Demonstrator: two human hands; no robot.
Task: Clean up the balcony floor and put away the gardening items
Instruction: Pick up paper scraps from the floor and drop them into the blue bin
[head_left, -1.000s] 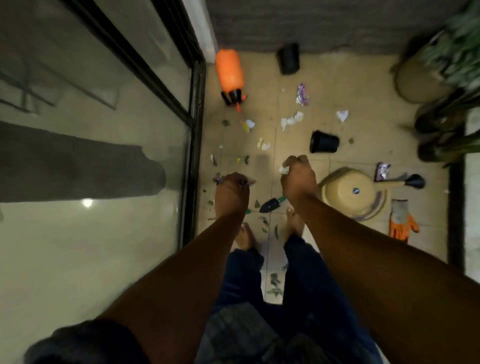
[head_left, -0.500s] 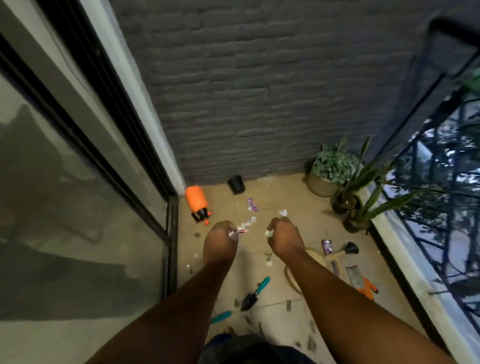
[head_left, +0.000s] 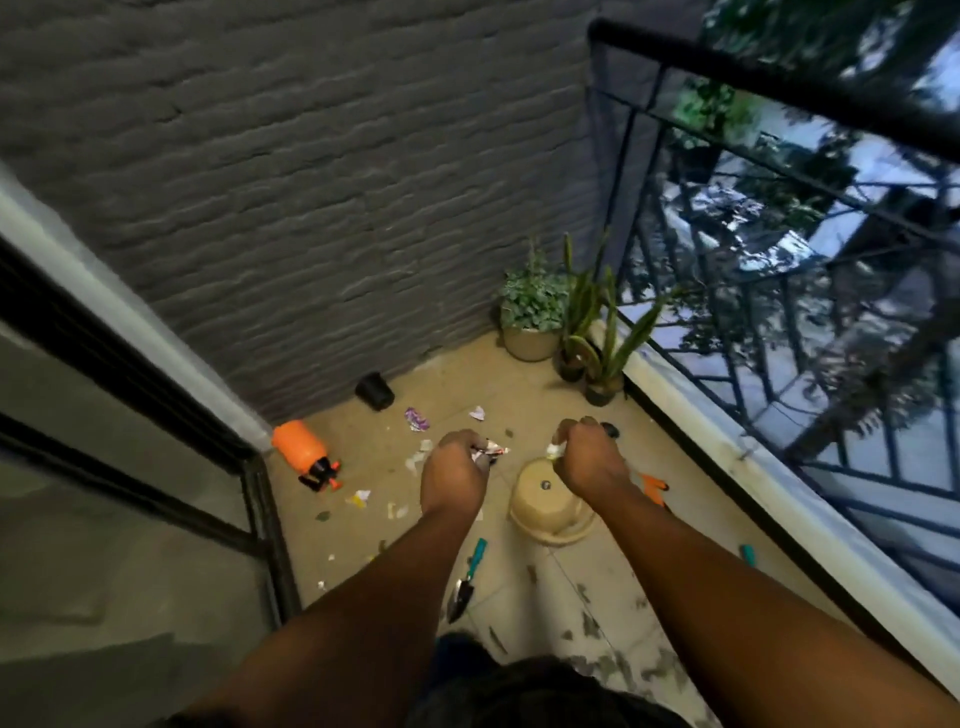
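My left hand (head_left: 454, 475) is curled around crumpled wrapper scraps (head_left: 491, 451) that stick out past its fingers. My right hand (head_left: 587, 460) grips a small white paper scrap (head_left: 555, 451). Both hands are held out above the beige tiled floor (head_left: 524, 571). Below them lie an upturned beige pot (head_left: 548, 506), a teal-handled trowel (head_left: 466, 579), an orange spray bottle (head_left: 306, 454) on its side, a purple wrapper (head_left: 416, 419), a white paper bit (head_left: 478, 413) and several leaf pieces (head_left: 587, 623). An orange glove (head_left: 655, 486) peeks out behind my right wrist.
A grey brick wall (head_left: 311, 208) closes the far end. A black pot (head_left: 375, 391) lies by it. Potted plants (head_left: 535, 312) stand in the far right corner. A black railing (head_left: 779, 260) runs along the right, a glass sliding door (head_left: 130, 467) along the left. A teal tool handle (head_left: 747, 555) lies near the right ledge.
The view has risen from looking straight down at the floor to taking in the wall and railing. Both hands kept their scraps and stay held out in front.
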